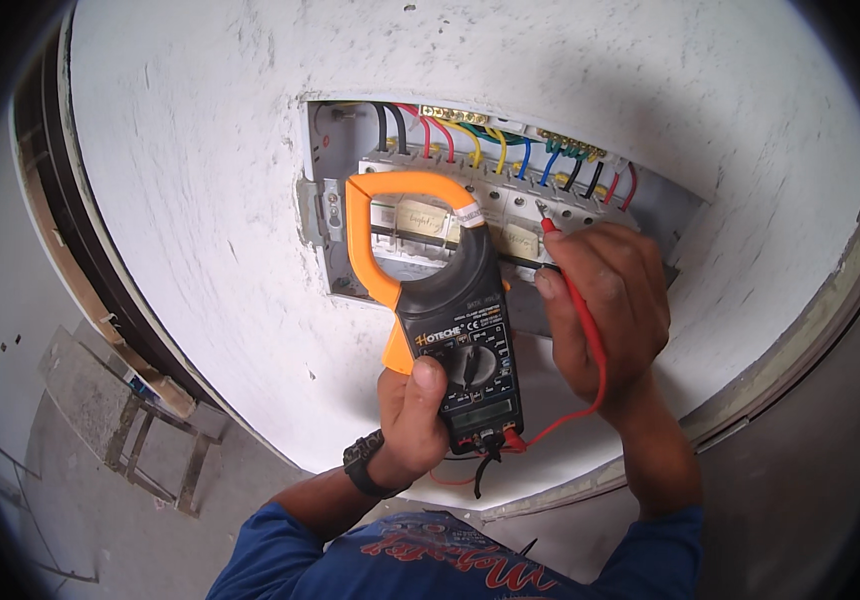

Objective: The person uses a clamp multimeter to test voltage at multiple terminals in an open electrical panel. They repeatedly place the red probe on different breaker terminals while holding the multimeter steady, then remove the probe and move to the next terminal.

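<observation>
White plastered wall (190,190), bare stretch left of the recessed grey metal box (316,240). Inside, row of white breakers (505,212). Orange-and-black plastic clamp meter (460,310) overlaps the box's lower edge. Right hand (610,300) pinches slim red test probe (586,320), tip at breaker screws, contact unclear; left hand (414,420) grips meter's lower body. Lettering printed on meter; handwritten paper labels (424,219) on breakers.

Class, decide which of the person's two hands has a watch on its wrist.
The left hand, gripping the orange-and-black meter: a dark watch circles its wrist. The right hand, holding the red probe, has a bare wrist.
</observation>
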`<state>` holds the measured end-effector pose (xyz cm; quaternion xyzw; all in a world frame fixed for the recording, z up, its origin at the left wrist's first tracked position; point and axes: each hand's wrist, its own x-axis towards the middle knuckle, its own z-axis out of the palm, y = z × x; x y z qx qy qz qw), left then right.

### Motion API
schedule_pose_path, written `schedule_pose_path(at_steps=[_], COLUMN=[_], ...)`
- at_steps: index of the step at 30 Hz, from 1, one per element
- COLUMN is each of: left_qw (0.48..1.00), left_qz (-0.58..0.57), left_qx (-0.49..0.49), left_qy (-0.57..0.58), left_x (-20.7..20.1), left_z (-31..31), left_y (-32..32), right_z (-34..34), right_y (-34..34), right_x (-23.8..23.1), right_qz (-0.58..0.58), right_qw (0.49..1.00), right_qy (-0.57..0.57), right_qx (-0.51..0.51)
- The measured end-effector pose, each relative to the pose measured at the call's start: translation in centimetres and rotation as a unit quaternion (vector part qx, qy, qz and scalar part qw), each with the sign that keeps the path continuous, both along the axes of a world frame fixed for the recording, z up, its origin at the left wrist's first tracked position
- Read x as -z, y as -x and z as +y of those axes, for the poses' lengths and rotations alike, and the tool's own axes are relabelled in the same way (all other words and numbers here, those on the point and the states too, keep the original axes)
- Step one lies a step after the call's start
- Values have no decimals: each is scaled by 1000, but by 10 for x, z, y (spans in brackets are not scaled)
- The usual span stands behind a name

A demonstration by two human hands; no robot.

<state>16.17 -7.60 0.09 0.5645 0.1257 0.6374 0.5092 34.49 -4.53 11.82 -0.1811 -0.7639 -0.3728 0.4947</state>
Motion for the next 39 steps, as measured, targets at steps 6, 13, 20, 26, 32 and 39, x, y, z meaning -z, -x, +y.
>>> schedule_pose_path(at_steps=[6,13,20,26,32,39], left_qw=[1000,1000,1000,999,999,998], left_qz=[-8,-23,-18,-24,-20,-39], left_qx=[-15,6,-1,20,38,43], left_qy=[-17,16,17,15,26,15], left_x=[-5,1,2,1,-1,0], left_z=[-1,3,2,3,1,2], left_y=[-6,-5,-3,-5,-3,-3], right_z=[-2,1,3,1,2,4], right_y=[0,2,5,0,2,6], right_x=[1,0,0,-1,0,-2], right_qz=[-11,-22,-9,-6,-12,-15], right_qw=[1000,999,1000,1000,1000,1000], right_qy=[4,7,7,6,3,0], right_qx=[16,30,15,8,19,8])
